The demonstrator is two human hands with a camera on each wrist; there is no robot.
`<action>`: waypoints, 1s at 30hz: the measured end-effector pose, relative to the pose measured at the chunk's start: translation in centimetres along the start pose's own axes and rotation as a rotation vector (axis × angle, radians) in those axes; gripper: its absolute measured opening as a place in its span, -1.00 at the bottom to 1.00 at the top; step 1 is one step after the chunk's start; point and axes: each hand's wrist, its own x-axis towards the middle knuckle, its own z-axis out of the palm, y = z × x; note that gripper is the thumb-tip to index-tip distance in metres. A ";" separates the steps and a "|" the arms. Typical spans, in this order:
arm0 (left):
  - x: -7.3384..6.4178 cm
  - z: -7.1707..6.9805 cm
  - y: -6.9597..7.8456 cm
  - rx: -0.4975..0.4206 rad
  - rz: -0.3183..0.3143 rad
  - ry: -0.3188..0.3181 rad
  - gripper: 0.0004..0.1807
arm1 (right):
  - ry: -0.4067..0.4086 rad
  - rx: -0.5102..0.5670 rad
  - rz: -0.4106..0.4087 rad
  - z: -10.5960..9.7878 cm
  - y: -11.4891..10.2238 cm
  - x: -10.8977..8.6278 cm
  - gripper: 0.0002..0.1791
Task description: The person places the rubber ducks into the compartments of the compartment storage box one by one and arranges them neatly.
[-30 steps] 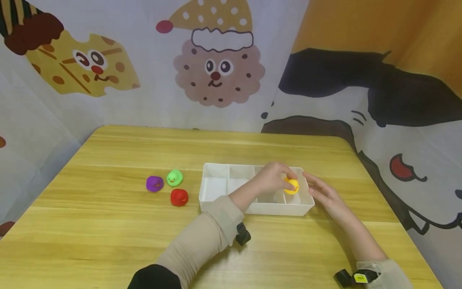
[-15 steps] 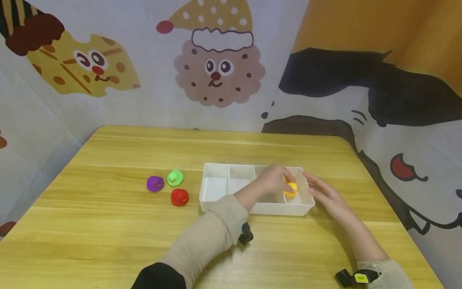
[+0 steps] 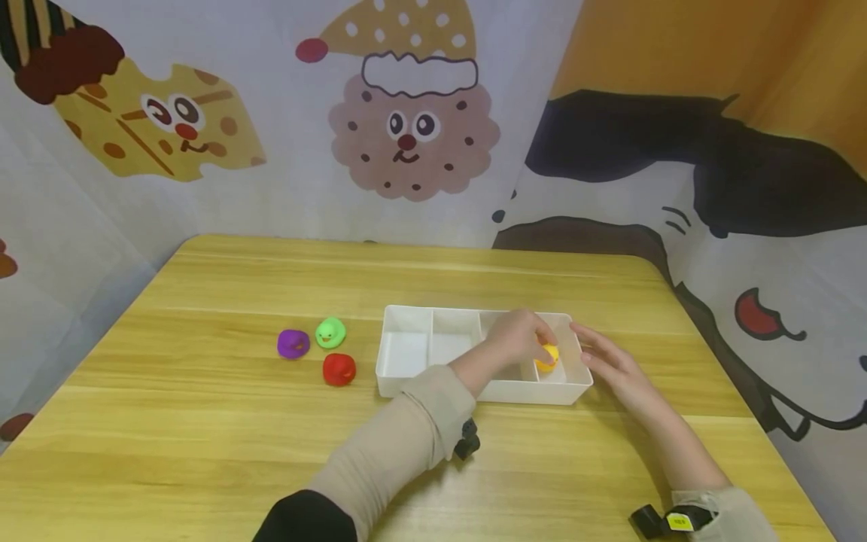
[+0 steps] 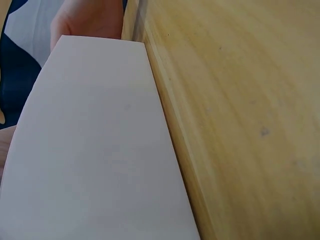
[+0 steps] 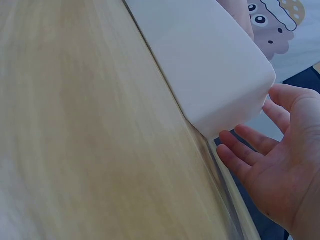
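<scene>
My left hand (image 3: 516,336) reaches over the white divided box (image 3: 528,391) and pinches a yellow rubber duck (image 3: 547,360) low in its rightmost compartment. The thumb and fingers cover part of the duck. At the box's right end, my right hand (image 3: 615,366) rests its fingertips against the outer wall, thumb near the upper edge. In the right wrist view the fingers (image 5: 252,150) of that hand are spread and relaxed along the box end. The left wrist view is mostly filled by the box's front wall (image 4: 100,130), which hides the duck.
Left of the box lie a purple duck (image 3: 293,344), a green duck (image 3: 330,333) and a red duck (image 3: 339,369), grouped together on the wooden table (image 3: 203,421). Behind the table hangs a cartoon-printed curtain (image 3: 284,203).
My left hand has moved slightly down and lowered the yellow duck deeper into the rightmost compartment. The right hand stays at the box end.
</scene>
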 end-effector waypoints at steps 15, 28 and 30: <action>-0.2 -0.1 0.1 -0.026 -0.020 -0.008 -0.74 | 0.000 -0.008 0.001 0.0 -0.2 -0.1 -0.45; -1.3 -1.4 0.1 -0.121 0.020 0.015 -0.70 | 0.012 -0.023 0.031 0.0 -0.1 -0.1 -0.44; -1.7 -1.7 0.2 -0.131 0.033 0.020 -0.70 | 0.011 -0.025 0.039 0.0 -0.1 -0.1 -0.44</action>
